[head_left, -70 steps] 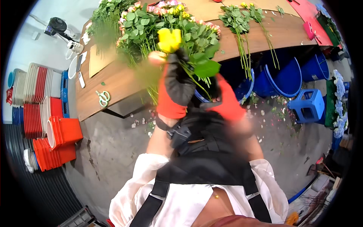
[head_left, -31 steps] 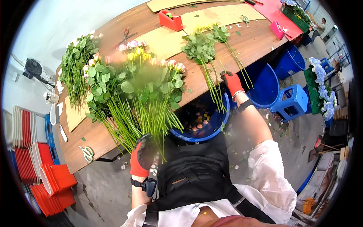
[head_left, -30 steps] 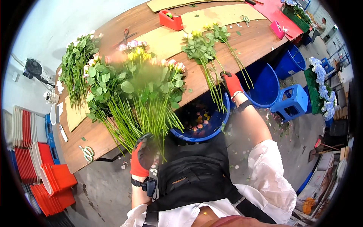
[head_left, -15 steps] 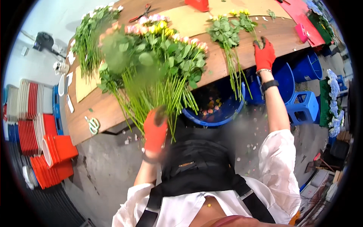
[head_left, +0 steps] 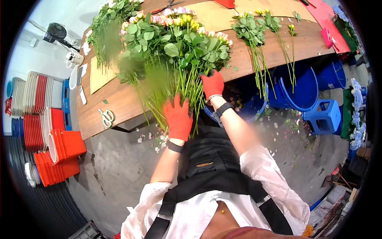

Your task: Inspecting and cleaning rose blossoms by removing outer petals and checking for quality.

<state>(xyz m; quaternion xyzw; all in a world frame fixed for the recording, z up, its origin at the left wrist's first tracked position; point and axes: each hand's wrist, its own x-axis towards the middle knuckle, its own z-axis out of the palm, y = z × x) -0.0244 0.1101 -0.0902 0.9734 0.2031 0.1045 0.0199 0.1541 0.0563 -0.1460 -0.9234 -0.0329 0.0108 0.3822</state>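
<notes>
A large pile of roses [head_left: 171, 49], with pink, peach and yellow heads and leafy green stems, lies on the wooden table with its stem ends over the near edge. My left hand [head_left: 178, 118], in a red glove with dark fingertips, rests on these stems with its fingers stretched apart. At the pile's right side, my right hand [head_left: 213, 84], gloved alike, has its fingers curled at the stems; its grip is partly hidden. Farther right lie a small bunch of roses [head_left: 252, 34], a few yellow roses [head_left: 272, 24] and a single yellow rose [head_left: 292, 31].
Green-handled scissors [head_left: 106, 118] lie near the table's [head_left: 127, 105] left corner. Blue buckets [head_left: 298, 89] stand under the near edge, beside a blue stool [head_left: 323, 116]. Orange-red bins [head_left: 63, 147] are stacked at left. Another rose bunch [head_left: 107, 36] lies at the far left.
My right hand has moved left from the small roses to the big pile's stems. A single yellow rose now lies where it was. My left hand has spread over the stems.
</notes>
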